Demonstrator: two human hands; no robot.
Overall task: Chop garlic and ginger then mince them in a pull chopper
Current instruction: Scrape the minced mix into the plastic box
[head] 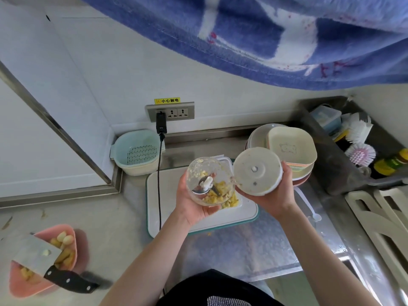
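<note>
Far left of the white rectangular cutting board [167, 195], a pink plastic dish [70, 237] holds peeled garlic cloves [65, 238] and ginger pieces, and a steel cleaver with a black riveted handle [44, 259] lies across its rim, a scrap of garlic stuck to the blade. Behind the board's left corner, against the wall, stands a pale blue strainer basket in a cream bowl [136, 151]; a black cable [159, 184] drops from a wall socket and runs over the board. Above the board, the left hand [192, 204] cups the clear round chopper bowl [209, 181] from below, fingers curled round its underside; the bowl is tilted toward the camera, showing its white blade post and yellowish minced garlic and ginger [220, 191] inside, some smeared on the wall. Just right of it, the right hand [278, 195] grips the round white chopper lid [257, 171] by its edge, underside facing the camera. Behind and right of the board sits a stack of cream and pink dishes [291, 149], and farther right a sink [313, 120] holds scrubbing brushes [359, 151].
</note>
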